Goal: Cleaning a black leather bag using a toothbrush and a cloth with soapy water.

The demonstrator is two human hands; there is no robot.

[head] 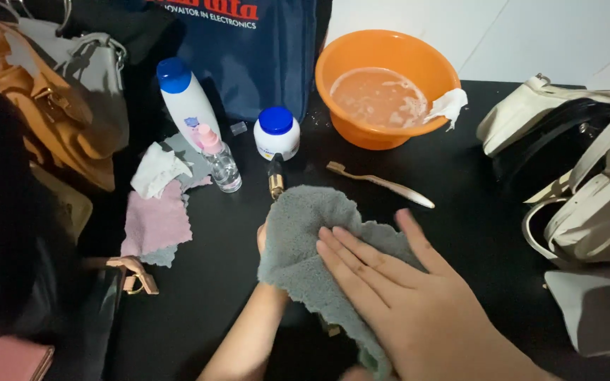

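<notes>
Our right grip (390, 282) lies flat, fingers spread, on the grey cloth (305, 240); our left grip (266, 236) sits under it, closure hidden. We see the cloth bunched between both, running up toward the toothbrush (379, 183) on the black bench (460, 176), orange basin (383, 85) beyond.

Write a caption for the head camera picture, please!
Two hands, left hand and right hand, press a grey cloth near an orange basin.
</notes>
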